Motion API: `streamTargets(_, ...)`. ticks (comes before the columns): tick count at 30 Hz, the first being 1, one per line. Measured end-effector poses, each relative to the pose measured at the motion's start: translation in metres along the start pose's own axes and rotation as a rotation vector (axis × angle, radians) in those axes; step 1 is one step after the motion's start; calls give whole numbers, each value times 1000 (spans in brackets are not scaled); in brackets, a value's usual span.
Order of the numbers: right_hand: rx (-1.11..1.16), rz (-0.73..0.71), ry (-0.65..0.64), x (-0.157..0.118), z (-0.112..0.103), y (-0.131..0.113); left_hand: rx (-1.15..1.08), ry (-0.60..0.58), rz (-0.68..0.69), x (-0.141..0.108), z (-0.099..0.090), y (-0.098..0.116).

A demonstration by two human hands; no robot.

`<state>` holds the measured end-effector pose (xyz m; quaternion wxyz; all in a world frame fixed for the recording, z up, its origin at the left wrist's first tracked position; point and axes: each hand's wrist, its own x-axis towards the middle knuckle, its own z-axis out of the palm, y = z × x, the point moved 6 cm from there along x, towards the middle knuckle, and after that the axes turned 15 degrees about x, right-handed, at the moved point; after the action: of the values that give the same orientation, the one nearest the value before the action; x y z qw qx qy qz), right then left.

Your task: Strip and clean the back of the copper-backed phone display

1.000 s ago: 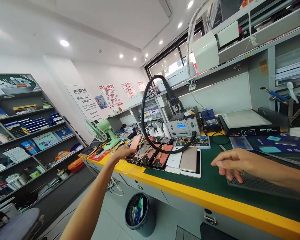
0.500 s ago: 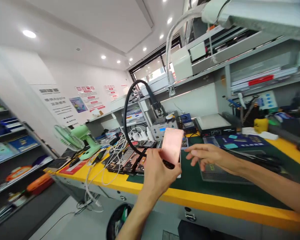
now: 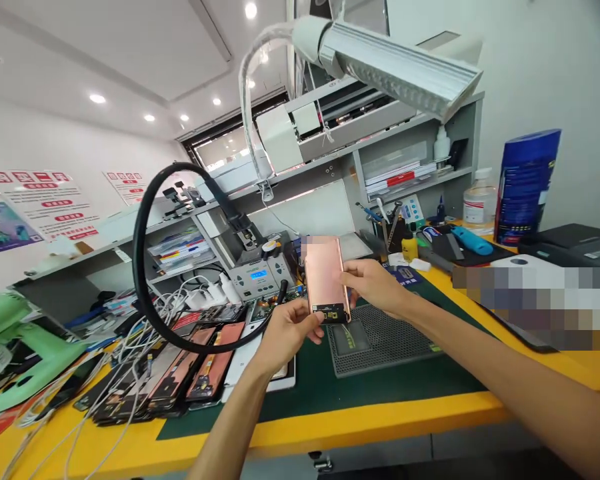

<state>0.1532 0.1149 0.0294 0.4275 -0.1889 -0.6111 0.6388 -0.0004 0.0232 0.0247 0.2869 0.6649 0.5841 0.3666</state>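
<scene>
A phone screen (image 3: 325,270) with a copper-coloured back and a black strip along its lower end is held up over the bench, its back facing me. My left hand (image 3: 290,333) is closed on its lower left corner, thumb over the black strip. On the right edge, my right hand (image 3: 373,283) grips it between thumb and fingers. Below the hands lies a grey perforated mat (image 3: 385,340) on a dark green work mat (image 3: 315,380). Left of my left hand, several stacked phone screens (image 3: 175,373) lie with similar copper backs.
A black hose (image 3: 141,260) arches from the grey soldering station (image 3: 260,275) close to my left hand. White cables (image 3: 130,393) trail over the left bench. A green fan (image 3: 25,347) stands far left. A lamp (image 3: 395,67) hangs above; bottles (image 3: 480,200) stand at right.
My right hand, apart from the phone screen before, now grips its right edge. The view has turned right, bringing the bottles and the bench's right end into sight.
</scene>
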Motion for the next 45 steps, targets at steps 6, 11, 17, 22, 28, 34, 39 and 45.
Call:
streamTargets(6, 34, -67, 30, -3, 1, -6, -182, -75, 11, 2, 14, -12)
streamTargets(11, -12, -77, 56, -4, 1, -5, -278, -136, 18, 1, 17, -21)
streamTargets(17, -83, -86, 70, -7, 3, -9, -310, -166, 33, -4, 15, -16)
streamTargets(22, -104, -89, 77, -9, 5, -13, -331, -176, 52, -7, 17, -12)
streamTargets(28, -109, -88, 71, -10, 8, -13, -355, -188, 57, -10, 19, -11)
streamTargets(34, -125, -108, 90, -12, 6, -15, -402, -207, 70, -12, 18, -5)
streamTargets(39, -151, -127, 101, -13, 8, -19, -423, -217, 74, -11, 18, -5)
streamTargets(45, -151, -110, 97, -14, 10, -21, -419, -224, 54, -10, 20, -8)
